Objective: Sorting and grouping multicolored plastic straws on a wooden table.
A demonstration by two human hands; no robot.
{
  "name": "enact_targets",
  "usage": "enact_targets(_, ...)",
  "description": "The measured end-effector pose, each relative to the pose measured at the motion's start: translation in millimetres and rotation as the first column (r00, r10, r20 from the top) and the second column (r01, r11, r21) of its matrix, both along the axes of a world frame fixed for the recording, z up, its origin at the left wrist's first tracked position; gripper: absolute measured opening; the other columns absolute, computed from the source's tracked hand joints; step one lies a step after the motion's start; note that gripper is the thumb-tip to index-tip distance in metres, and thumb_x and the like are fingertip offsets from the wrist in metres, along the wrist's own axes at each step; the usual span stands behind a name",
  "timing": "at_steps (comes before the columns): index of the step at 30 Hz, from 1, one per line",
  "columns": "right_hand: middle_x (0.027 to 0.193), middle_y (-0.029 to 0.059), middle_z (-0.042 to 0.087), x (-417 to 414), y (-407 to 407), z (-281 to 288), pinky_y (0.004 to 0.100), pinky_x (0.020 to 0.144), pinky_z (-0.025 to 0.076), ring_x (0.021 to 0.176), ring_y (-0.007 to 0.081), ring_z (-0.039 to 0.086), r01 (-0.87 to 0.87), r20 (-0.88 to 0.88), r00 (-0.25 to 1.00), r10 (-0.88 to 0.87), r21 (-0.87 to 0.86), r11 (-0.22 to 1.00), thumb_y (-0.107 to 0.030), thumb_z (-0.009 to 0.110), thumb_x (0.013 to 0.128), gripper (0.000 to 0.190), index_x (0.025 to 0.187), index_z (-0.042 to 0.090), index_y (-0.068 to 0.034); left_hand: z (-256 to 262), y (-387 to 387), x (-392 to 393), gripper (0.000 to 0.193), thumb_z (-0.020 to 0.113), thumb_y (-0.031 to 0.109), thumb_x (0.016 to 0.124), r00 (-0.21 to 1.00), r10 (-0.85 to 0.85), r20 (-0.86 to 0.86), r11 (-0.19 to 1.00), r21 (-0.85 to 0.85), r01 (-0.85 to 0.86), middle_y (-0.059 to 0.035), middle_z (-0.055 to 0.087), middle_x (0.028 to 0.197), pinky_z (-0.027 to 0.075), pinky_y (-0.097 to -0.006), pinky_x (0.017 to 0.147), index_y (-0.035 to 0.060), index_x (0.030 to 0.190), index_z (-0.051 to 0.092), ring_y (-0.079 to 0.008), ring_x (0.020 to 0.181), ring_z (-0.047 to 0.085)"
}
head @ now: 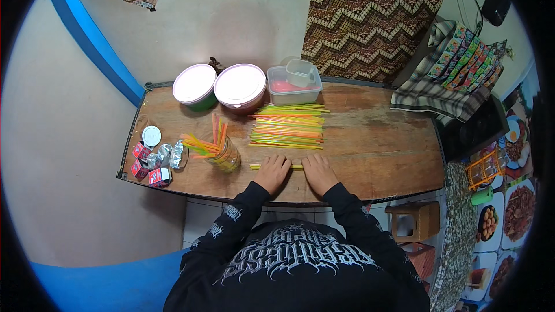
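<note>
On the wooden table a yellow drinking straw lies crosswise close to the front edge. My left hand rests its fingertips on the straw's left part, and my right hand touches its right end. Whether the fingers pinch it or only press on it cannot be told. Just beyond my hands spreads a layer of yellow, orange, pink and green straws, lying side by side. To the left stands a glass jar with more coloured straws leaning out of it.
Two lidded round tubs and a clear plastic box line the table's back. Small red-and-blue boxes, crumpled foil and a white-lidded jar sit at the left end. A checked cloth hangs over the back right corner.
</note>
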State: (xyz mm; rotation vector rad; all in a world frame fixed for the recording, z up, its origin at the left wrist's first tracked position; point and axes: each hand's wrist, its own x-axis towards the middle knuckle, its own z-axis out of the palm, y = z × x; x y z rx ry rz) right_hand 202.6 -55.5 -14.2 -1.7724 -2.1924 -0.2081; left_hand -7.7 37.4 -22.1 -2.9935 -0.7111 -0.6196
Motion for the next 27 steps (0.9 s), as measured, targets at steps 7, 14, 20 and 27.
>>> enact_targets(7, 0.101, 0.0134, 0.061, -7, -1, -6, 0.0421, 0.091, 0.047, 0.104, 0.0309, 0.059, 0.064, 0.083, 0.995, -0.064, 0.001, 0.998, -0.016, 0.058, 0.096, 0.011, 0.101, 0.062, -0.007, -2, 1, 3, 0.024, 0.061, 0.014, 0.096, 0.999, 0.005, -0.047, 0.999, -0.034, -0.006, -0.0132, 0.062, 0.112, 0.047, -0.0430, 0.093, 0.0050, 0.119, 0.062, -0.0320, 0.108, 0.060)
enact_targets(14, 0.109, 0.0212, 0.064, -4, 3, 48, 0.0527, 0.088, 0.056, 0.102, 0.0411, 0.069, 0.087, -0.143, 0.978, -0.154, -0.390, 0.917, -0.007, 0.056, 0.099, 0.010, 0.104, 0.060, -0.001, 11, -1, 1, 0.026, 0.064, 0.020, 0.102, 0.998, 0.011, 0.066, 1.000, 0.025, -0.013, -0.0123, 0.063, 0.108, 0.045, -0.0442, 0.093, 0.0046, 0.123, 0.063, -0.0303, 0.107, 0.060)
enact_targets(20, 0.108, 0.0220, 0.069, 12, 2, 127, 0.0512, 0.083, 0.060, 0.098, 0.0435, 0.073, -0.122, -0.314, 0.948, 0.052, -0.208, 0.971, -0.008, 0.075, 0.091, 0.019, 0.107, 0.067, 0.000, 10, 6, 4, 0.021, 0.065, 0.019, 0.106, 0.975, -0.053, 0.216, 0.975, -0.198, 0.097, -0.0179, 0.062, 0.103, 0.046, -0.0466, 0.088, 0.0026, 0.118, 0.061, -0.0379, 0.097, 0.059)
enact_targets(27, 0.112, 0.0074, 0.072, -21, -1, 176, 0.0330, 0.092, 0.056, 0.106, 0.0193, 0.071, -0.086, -0.964, 0.261, 0.058, 0.037, 0.996, -0.005, 0.085, 0.093, 0.033, 0.119, 0.065, -0.003, 31, -18, 19, 0.019, 0.060, 0.014, 0.109, 0.865, 0.131, 0.485, 0.811, -0.554, 0.188, -0.0263, 0.059, 0.103, 0.049, -0.0527, 0.085, -0.0027, 0.115, 0.054, -0.0485, 0.096, 0.059)
